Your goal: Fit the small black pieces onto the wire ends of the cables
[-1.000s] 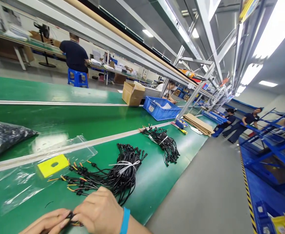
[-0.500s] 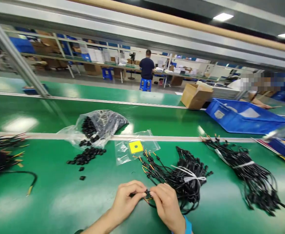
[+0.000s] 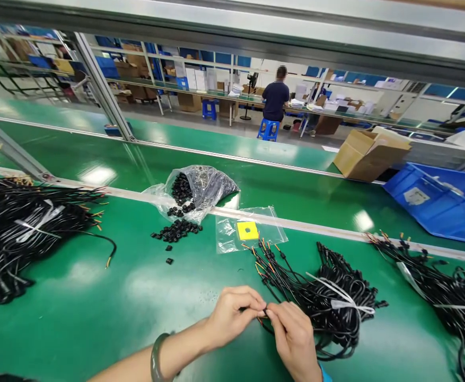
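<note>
My left hand (image 3: pixel 238 314), with a bangle on its wrist, pinches a small black plastic part (image 3: pixel 265 307), mostly hidden by fingertips. Against it, my right hand (image 3: pixel 295 333) is closed on a black cable whose orange-red wire ends (image 3: pixel 260 321) poke out below the fingers. Just beyond the right hand lies a tied bundle of black cables (image 3: pixel 345 297) with a white tie round it. Loose black plastic parts (image 3: pixel 178 229) are heaped on the green table, in front of an open clear bag (image 3: pixel 210 188) holding more of them.
A clear bag with a yellow square (image 3: pixel 247 231) lies ahead of my hands. More cable bundles rest at left (image 3: pixel 25 228) and right (image 3: pixel 450 297). A blue bin (image 3: pixel 435 201) and a cardboard box (image 3: pixel 359 154) stand at back right. A person (image 3: pixel 275 100) sits far off.
The view has swung left, so the scene sits further right and more of the left cable bundle shows. My hands stay together, fingertips drawn closer over the small black part.
</note>
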Action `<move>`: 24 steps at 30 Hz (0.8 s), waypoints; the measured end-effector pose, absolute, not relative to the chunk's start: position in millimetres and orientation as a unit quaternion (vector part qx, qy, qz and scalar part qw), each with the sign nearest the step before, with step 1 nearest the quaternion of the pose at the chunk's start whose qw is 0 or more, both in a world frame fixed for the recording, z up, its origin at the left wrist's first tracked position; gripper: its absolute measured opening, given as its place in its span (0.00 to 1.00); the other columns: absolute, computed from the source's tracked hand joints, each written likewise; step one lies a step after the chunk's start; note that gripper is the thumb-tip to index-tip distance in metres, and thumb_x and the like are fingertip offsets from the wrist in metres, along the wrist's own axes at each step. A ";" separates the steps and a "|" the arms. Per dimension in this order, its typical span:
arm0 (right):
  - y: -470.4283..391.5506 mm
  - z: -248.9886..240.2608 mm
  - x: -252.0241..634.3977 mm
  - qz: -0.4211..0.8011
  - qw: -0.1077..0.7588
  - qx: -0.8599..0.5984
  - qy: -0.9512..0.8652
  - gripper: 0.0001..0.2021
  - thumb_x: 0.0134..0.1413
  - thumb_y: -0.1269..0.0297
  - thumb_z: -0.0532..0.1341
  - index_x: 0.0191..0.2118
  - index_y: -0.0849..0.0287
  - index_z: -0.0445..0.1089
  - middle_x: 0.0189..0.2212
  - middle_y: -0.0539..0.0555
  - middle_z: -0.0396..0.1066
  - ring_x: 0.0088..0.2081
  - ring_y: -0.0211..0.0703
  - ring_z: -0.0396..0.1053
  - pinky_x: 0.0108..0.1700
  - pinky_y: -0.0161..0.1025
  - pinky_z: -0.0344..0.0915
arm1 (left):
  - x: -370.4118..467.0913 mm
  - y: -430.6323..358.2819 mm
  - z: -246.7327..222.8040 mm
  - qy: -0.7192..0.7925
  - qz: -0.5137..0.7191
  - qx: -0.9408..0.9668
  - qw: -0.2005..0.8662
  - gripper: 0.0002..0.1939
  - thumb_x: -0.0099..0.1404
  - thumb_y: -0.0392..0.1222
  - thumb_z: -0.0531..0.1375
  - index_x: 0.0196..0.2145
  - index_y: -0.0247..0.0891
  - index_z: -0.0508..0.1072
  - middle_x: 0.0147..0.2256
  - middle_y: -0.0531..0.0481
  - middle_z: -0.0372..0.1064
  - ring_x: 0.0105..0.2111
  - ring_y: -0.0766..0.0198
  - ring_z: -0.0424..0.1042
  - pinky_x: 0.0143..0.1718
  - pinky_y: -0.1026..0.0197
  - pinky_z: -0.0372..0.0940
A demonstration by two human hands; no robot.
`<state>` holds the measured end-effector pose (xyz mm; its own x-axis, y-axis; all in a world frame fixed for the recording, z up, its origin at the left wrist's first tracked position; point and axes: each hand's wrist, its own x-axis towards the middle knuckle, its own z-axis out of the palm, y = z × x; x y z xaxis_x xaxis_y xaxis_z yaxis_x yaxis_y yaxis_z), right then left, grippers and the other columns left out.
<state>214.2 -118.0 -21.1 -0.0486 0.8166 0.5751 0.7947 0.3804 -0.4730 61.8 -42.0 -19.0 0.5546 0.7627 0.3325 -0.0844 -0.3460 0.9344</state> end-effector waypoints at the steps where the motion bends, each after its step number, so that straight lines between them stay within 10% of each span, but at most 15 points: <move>1: -118.2 -20.1 214.1 0.016 0.409 -0.559 -0.721 0.07 0.60 0.76 0.53 0.34 0.60 0.66 0.22 0.50 0.64 0.25 0.36 0.60 0.29 0.35 0.55 | 62.3 -42.3 -19.0 0.242 0.408 0.711 0.519 0.04 0.58 0.34 0.64 0.27 0.34 0.79 0.29 0.43 0.76 0.29 0.64 0.75 0.33 0.67 0.69; 14: -118.3 -14.6 226.3 0.021 0.334 -0.569 -0.751 0.08 0.62 0.72 0.54 0.45 0.59 0.66 0.32 0.54 0.70 0.32 0.41 0.65 0.35 0.39 0.57 | 62.4 -36.0 -17.6 0.322 0.339 0.628 0.623 0.11 0.53 0.35 0.65 0.37 0.33 0.73 0.30 0.48 0.75 0.28 0.66 0.73 0.31 0.67 0.69; 24: -119.6 -15.8 224.3 0.019 0.346 -0.564 -0.749 0.07 0.62 0.75 0.52 0.34 0.60 0.65 0.24 0.50 0.63 0.26 0.37 0.59 0.31 0.38 0.50 | 63.9 -39.1 -13.2 0.319 0.323 0.621 0.639 0.13 0.53 0.36 0.66 0.36 0.33 0.70 0.32 0.45 0.76 0.31 0.64 0.75 0.34 0.65 0.70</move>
<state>224.3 -119.6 -15.8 -0.1234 0.8586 0.4975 0.8327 0.3623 -0.4188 63.9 -39.1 -13.2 0.5879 0.8089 -0.0060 -0.0179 0.0204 0.9996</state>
